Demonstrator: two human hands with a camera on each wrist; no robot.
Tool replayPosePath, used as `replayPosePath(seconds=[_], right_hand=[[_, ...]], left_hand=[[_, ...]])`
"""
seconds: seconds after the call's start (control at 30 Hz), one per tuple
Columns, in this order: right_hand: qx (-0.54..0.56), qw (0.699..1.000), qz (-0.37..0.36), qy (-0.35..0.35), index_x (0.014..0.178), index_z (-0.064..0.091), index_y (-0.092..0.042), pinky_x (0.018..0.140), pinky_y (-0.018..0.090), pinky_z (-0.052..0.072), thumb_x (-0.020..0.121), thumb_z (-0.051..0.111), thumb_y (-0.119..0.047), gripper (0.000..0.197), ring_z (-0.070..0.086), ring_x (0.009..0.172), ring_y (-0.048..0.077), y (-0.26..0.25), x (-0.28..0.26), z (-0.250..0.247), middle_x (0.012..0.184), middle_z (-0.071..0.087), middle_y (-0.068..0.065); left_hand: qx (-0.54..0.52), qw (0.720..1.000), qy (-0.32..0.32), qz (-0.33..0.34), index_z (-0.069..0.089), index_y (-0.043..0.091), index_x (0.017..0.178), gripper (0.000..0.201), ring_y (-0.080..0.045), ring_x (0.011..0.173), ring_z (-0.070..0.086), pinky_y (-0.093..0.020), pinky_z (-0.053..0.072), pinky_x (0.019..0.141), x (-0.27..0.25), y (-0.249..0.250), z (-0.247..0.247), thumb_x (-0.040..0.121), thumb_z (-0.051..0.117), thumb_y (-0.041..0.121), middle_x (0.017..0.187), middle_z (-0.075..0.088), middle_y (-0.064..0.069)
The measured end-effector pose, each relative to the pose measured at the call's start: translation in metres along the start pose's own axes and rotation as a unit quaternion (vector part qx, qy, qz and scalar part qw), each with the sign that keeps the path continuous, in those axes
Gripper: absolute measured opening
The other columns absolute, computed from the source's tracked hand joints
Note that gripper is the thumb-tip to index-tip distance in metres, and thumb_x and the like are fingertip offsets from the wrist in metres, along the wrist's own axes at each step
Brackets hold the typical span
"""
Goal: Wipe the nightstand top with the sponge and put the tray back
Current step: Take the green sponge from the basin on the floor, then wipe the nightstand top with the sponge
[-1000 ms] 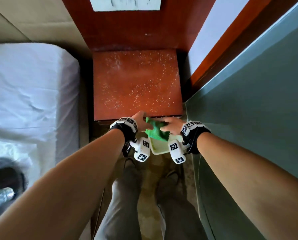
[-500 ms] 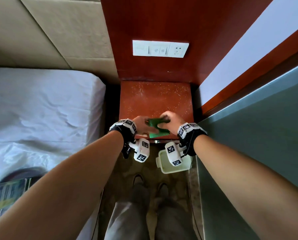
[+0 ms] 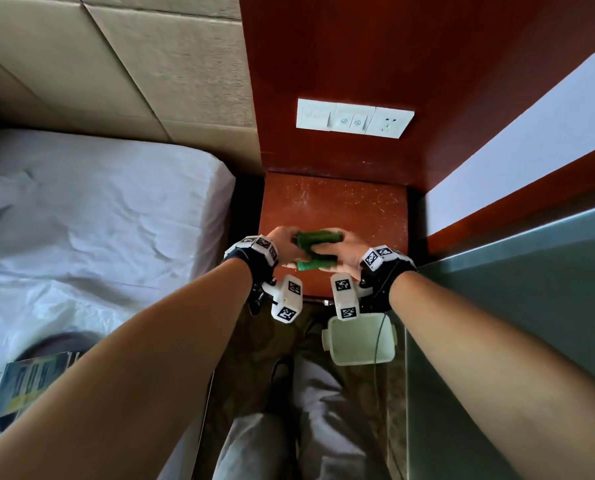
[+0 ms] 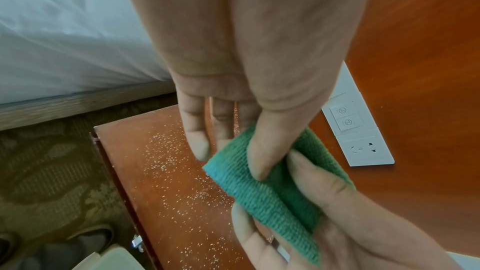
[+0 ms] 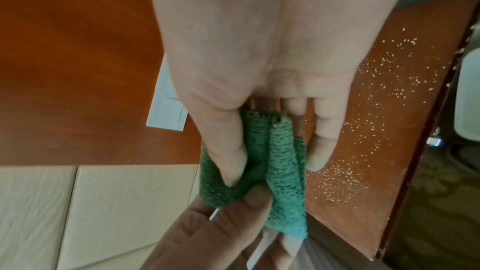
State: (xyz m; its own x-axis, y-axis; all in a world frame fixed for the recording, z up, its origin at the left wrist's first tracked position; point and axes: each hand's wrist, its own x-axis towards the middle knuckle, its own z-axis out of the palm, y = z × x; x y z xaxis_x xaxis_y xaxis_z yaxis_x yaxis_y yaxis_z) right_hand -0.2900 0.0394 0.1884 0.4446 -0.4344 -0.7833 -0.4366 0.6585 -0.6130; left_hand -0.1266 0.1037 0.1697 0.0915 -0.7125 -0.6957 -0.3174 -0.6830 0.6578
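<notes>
The green sponge [image 3: 318,237] is folded between both hands, just above the front part of the red-brown nightstand top [image 3: 334,206]. White crumbs are scattered over that top. My left hand [image 3: 284,242] pinches the sponge's left end, thumb on top in the left wrist view [image 4: 265,192]. My right hand [image 3: 344,252] pinches the right end, and the sponge [image 5: 283,171] hangs folded under its thumb. The pale plastic tray [image 3: 358,344] sits on the floor in front of the nightstand, below my right wrist.
A bed with a white sheet [image 3: 98,220] runs along the left. A white switch and socket panel [image 3: 355,119] is on the wood panel behind the nightstand. A grey-green surface [image 3: 514,323] stands close on the right. My legs and patterned carpet [image 3: 261,341] are below.
Both hands rose with the sponge from the tray on the floor to just above the nightstand's front. The sponge is now folded tighter between them.
</notes>
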Motion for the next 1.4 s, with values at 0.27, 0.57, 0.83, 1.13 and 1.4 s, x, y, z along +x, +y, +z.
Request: replayPosePath(seconds=[0.27,0.57,0.83,1.13,1.4], right_hand=[[0.036,0.999,0.005,0.037,0.115,0.06,0.001,0.06,0.031,0.057,0.082,0.069,0.0,0.034,0.071,0.074,0.025,-0.03,0.04,-0.061,0.099,0.068,0.021],[-0.128,0.973,0.031,0.191,0.072,0.057,-0.021,0.065,0.031,0.053,0.059,0.068,-0.031,0.019,0.064,0.073,0.023,-0.004,0.128,-0.182,0.074,0.062,0.002],[-0.213,0.933,0.071,0.281,0.08,0.062,-0.019,0.064,0.022,0.048,0.075,0.056,-0.022,0.009,0.068,0.073,0.016,-0.02,0.136,-0.23,0.072,0.067,-0.005],[-0.232,0.892,0.077,0.381,0.124,0.058,-0.008,0.087,0.03,0.045,0.09,0.057,-0.021,0.036,0.057,0.115,0.03,0.004,0.221,-0.285,0.125,0.061,0.013],[-0.243,0.851,-0.042,0.464,0.111,0.057,-0.014,0.084,0.032,0.049,0.088,0.058,-0.019,0.024,0.062,0.102,0.028,0.017,0.268,-0.301,0.111,0.065,0.008]], left_hand=[[0.092,0.996,-0.003,0.005,0.058,0.006,0.119,0.051,-0.02,0.086,0.067,-0.026,0.054,0.063,0.062,0.059,0.004,0.075,0.082,0.015,0.11,0.068,-0.009],[0.257,0.963,0.077,-0.037,0.055,0.025,0.121,0.041,-0.025,0.098,0.064,-0.036,0.056,0.085,0.139,0.091,0.006,0.082,0.07,0.026,0.116,0.064,-0.003],[0.37,0.927,0.043,-0.048,0.039,0.028,0.142,0.095,-0.03,0.134,0.039,-0.049,0.039,0.109,0.236,0.08,0.026,0.061,0.078,0.061,0.143,0.043,-0.001],[0.409,0.907,0.063,-0.083,0.007,0.024,0.154,0.125,-0.034,0.145,0.014,-0.056,0.025,0.115,0.308,0.059,0.055,0.06,0.084,0.058,0.159,0.009,-0.004],[0.43,0.898,0.031,-0.085,-0.025,0.024,0.15,0.153,-0.037,0.145,-0.024,-0.069,0.003,0.112,0.347,0.03,0.071,0.05,0.08,0.072,0.156,-0.034,-0.009]])
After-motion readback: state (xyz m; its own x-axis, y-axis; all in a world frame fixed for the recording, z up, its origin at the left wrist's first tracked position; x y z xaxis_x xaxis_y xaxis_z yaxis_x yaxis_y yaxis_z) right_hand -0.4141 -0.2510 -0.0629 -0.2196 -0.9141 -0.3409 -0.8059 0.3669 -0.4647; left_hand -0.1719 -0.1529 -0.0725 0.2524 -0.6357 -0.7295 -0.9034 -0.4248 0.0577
